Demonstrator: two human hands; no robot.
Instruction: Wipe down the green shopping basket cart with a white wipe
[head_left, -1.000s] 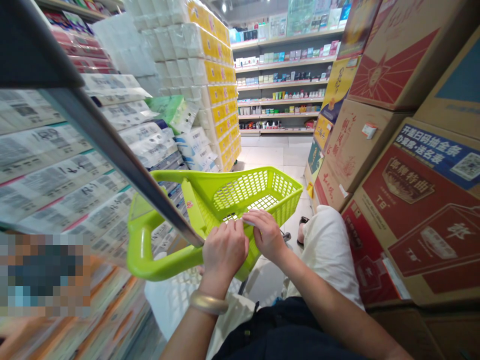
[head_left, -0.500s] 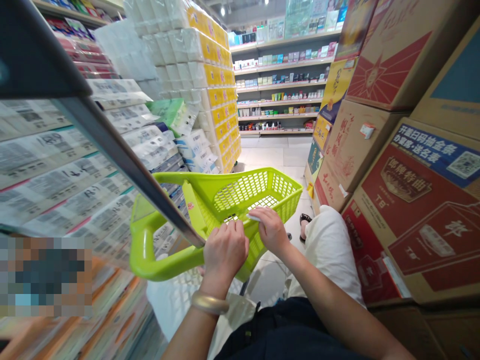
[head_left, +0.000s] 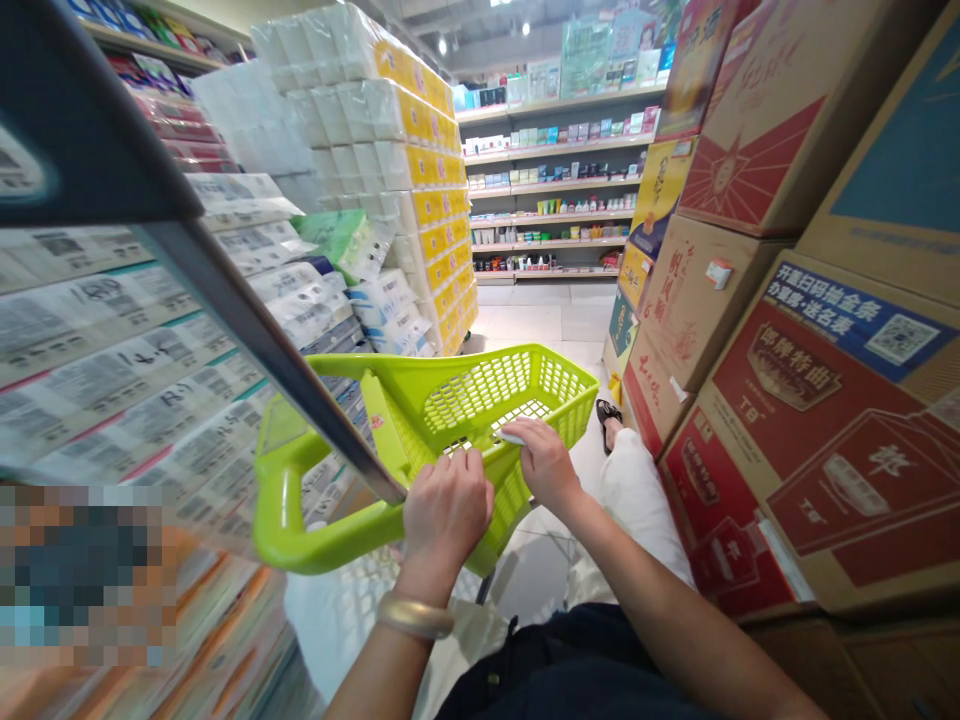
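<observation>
A lime-green plastic shopping cart (head_left: 330,540) with a perforated basket stands in front of me. My left hand (head_left: 448,505), with a gold-coloured bangle (head_left: 415,615) at the wrist, is closed round the near end of its handle. A metal pole (head_left: 300,385) slants down from the upper left and ends beside that hand; whether the hand touches it I cannot tell. My right hand (head_left: 546,458) curls over the basket's near side rim. Under its fingers shows the end of a small white object (head_left: 513,433), too little visible to name.
Stacked cartons (head_left: 795,390) line the right side. Plastic-wrapped paper packs (head_left: 150,340) and a tall yellow-and-white tissue stack (head_left: 431,215) stand on the left. Ahead, across pale floor tiles (head_left: 547,322), are shelves (head_left: 555,185) of small goods. My sandalled foot (head_left: 611,425) is at the right.
My right foot has come forward, further ahead beside the cart. The shelves and cartons have shifted slightly in view. Both hands keep their places on the cart.
</observation>
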